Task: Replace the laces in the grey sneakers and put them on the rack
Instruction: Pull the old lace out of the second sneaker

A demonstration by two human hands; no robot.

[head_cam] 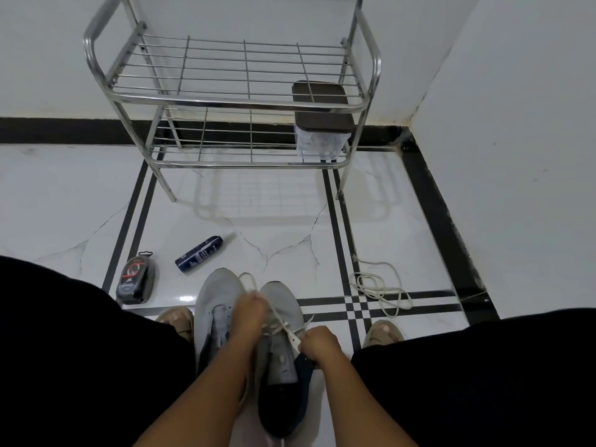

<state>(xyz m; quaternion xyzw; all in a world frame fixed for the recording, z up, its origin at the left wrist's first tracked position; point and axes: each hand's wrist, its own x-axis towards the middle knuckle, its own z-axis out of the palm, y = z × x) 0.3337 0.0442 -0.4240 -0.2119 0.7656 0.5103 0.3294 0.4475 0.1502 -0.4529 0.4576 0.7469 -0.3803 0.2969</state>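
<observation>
white print on the navy spray can [199, 253], blurred beyond reading, label on the black blister pack [136, 280], likewise illegible

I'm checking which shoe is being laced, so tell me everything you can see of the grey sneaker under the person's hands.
The right-hand grey sneaker stands upright on the white floor tile, toe toward the rack, touching its unlaced mate's side. Its upper looks like grey knit, with a dark navy lining and heel collar. A cream lace crosses its front eyelets only. The left hand pinches the lace above the toe; the right hand grips the lace at the collar's right edge.
</observation>
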